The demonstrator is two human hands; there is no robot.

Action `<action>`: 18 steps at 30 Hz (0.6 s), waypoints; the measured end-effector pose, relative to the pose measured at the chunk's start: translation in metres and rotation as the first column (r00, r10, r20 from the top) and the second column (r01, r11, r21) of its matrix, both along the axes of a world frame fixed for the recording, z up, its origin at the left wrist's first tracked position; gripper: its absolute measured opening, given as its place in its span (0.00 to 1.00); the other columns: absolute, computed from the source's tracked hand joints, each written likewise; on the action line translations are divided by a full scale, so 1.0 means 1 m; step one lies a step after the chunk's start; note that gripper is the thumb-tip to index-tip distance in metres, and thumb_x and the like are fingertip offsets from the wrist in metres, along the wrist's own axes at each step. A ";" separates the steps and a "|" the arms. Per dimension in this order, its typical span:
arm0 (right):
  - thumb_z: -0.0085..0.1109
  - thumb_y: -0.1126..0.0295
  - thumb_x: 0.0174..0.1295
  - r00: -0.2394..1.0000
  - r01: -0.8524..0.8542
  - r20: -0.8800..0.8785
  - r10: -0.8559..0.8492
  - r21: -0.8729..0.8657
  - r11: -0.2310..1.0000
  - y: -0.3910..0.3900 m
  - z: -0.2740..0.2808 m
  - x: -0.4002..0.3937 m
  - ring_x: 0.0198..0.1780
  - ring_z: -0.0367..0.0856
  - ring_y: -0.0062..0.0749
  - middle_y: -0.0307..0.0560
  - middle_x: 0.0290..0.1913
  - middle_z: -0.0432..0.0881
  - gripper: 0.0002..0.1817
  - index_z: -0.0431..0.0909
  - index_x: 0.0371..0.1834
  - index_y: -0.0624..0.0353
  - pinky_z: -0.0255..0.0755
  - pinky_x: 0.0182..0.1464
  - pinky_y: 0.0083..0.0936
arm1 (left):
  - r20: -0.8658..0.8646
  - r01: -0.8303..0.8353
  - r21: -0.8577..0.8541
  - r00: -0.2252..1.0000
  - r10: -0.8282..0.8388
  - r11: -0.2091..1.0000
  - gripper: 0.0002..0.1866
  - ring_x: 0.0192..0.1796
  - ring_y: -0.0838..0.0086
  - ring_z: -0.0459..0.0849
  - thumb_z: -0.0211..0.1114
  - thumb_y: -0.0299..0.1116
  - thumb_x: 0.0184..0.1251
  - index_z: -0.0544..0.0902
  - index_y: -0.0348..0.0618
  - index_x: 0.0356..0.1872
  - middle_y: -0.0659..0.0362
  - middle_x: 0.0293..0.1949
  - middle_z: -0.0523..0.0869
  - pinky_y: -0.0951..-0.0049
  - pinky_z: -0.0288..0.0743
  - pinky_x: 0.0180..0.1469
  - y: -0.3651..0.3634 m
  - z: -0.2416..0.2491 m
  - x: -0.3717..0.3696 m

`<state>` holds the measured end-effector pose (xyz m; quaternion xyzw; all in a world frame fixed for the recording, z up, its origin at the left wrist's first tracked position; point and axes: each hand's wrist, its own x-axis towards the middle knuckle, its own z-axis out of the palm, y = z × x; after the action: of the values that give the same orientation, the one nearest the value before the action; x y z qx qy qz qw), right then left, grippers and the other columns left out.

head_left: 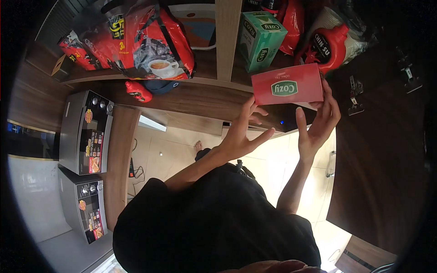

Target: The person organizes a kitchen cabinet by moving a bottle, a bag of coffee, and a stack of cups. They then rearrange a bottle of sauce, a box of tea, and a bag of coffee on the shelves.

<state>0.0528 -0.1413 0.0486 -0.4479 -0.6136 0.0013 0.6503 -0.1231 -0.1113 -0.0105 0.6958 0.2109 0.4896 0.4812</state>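
A red Cozy box, its label upside down, is held up in front of the cabinet shelf. My right hand grips its right end, fingers behind the lower corner and thumb apart below. My left hand is at the box's lower left corner, fingers spread, with a fingertip at or very near the edge. Just behind and above the box stands a green Cozy box on the shelf. To its right lies a red Chin-Su bottle.
Left of the shelf divider are red coffee bags and a tray. Another red bottle lies beside a dark blue cap lower down. Two boxed appliances stand at left. An open cabinet door is at right.
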 end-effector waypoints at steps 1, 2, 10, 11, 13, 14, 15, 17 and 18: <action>0.71 0.78 0.57 1.000 -0.008 0.015 0.008 0.008 1.000 0.005 0.002 0.002 0.56 0.74 0.33 0.63 0.73 0.66 0.37 0.61 0.69 0.60 0.67 0.58 0.29 | -0.002 -0.013 0.009 1.000 0.013 1.000 0.47 0.59 0.62 0.79 0.73 0.32 0.64 0.52 0.34 0.77 0.46 0.67 0.72 0.64 0.77 0.53 0.006 0.001 0.003; 0.71 0.78 0.58 0.999 -0.015 0.030 0.014 0.015 1.000 0.011 0.005 0.003 0.57 0.74 0.33 0.62 0.73 0.67 0.36 0.62 0.68 0.60 0.67 0.58 0.29 | -0.086 -0.039 0.014 0.996 0.040 0.999 0.47 0.57 0.63 0.80 0.73 0.33 0.65 0.51 0.34 0.77 0.46 0.66 0.72 0.65 0.77 0.52 0.012 0.002 0.004; 0.71 0.78 0.54 0.894 0.171 0.415 -0.171 0.037 0.985 0.055 0.031 -0.022 0.46 0.75 0.37 0.45 0.67 0.78 0.28 0.76 0.60 0.60 0.69 0.55 0.26 | -0.339 -0.116 -0.057 0.937 0.090 0.992 0.43 0.44 0.68 0.76 0.68 0.37 0.70 0.51 0.29 0.75 0.46 0.57 0.69 0.67 0.76 0.47 0.036 0.004 0.001; 0.71 0.78 0.53 0.862 0.192 0.471 -0.190 0.043 0.980 0.058 0.031 -0.025 0.46 0.75 0.37 0.44 0.67 0.79 0.28 0.76 0.60 0.59 0.69 0.55 0.26 | -0.314 -0.110 -0.112 0.947 0.070 0.988 0.42 0.46 0.65 0.76 0.68 0.37 0.70 0.52 0.28 0.75 0.46 0.57 0.68 0.65 0.76 0.48 0.034 0.004 -0.001; 0.73 0.77 0.53 0.837 0.218 0.499 -0.224 0.071 0.973 0.060 0.029 -0.029 0.49 0.75 0.38 0.46 0.69 0.76 0.30 0.76 0.62 0.58 0.68 0.56 0.26 | -0.205 -0.129 -0.044 0.972 0.117 0.991 0.40 0.45 0.67 0.75 0.68 0.34 0.69 0.55 0.32 0.74 0.47 0.58 0.68 0.65 0.75 0.47 0.029 0.005 0.001; 0.74 0.76 0.52 0.848 0.223 0.472 -0.240 0.092 0.970 0.060 0.025 -0.030 0.53 0.75 0.40 0.49 0.70 0.74 0.32 0.75 0.63 0.58 0.68 0.58 0.27 | -0.149 -0.142 -0.012 0.979 0.138 0.990 0.39 0.45 0.67 0.75 0.69 0.33 0.68 0.57 0.34 0.74 0.48 0.58 0.68 0.66 0.75 0.46 0.026 0.006 0.001; 0.76 0.75 0.52 0.857 0.228 0.447 -0.256 0.117 0.967 0.061 0.021 -0.031 0.56 0.75 0.42 0.52 0.71 0.72 0.34 0.74 0.65 0.58 0.68 0.59 0.28 | -0.160 -0.145 0.041 0.976 0.150 0.989 0.38 0.46 0.67 0.75 0.69 0.32 0.68 0.59 0.36 0.73 0.48 0.58 0.67 0.66 0.75 0.47 0.024 0.006 -0.001; 0.78 0.73 0.51 0.898 0.248 0.328 -0.294 0.174 0.953 0.063 0.008 -0.031 0.63 0.73 0.44 0.58 0.73 0.68 0.39 0.69 0.68 0.59 0.67 0.63 0.31 | -0.175 -0.153 0.146 0.968 0.177 0.977 0.37 0.47 0.66 0.76 0.70 0.31 0.66 0.61 0.40 0.72 0.49 0.60 0.67 0.66 0.75 0.47 0.023 0.007 -0.001; 0.79 0.72 0.51 0.923 0.265 0.231 -0.309 0.202 0.943 0.063 -0.004 -0.030 0.66 0.71 0.45 0.60 0.73 0.66 0.42 0.66 0.70 0.60 0.66 0.65 0.33 | -0.173 -0.168 0.153 0.966 0.193 0.974 0.36 0.47 0.67 0.76 0.71 0.29 0.65 0.63 0.39 0.72 0.49 0.59 0.68 0.67 0.75 0.48 0.022 0.007 -0.001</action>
<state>0.0230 -0.0785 0.0449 -0.4735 -0.6186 -0.2043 0.5927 -0.1240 -0.0889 -0.0032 0.7480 0.2837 0.4772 0.3637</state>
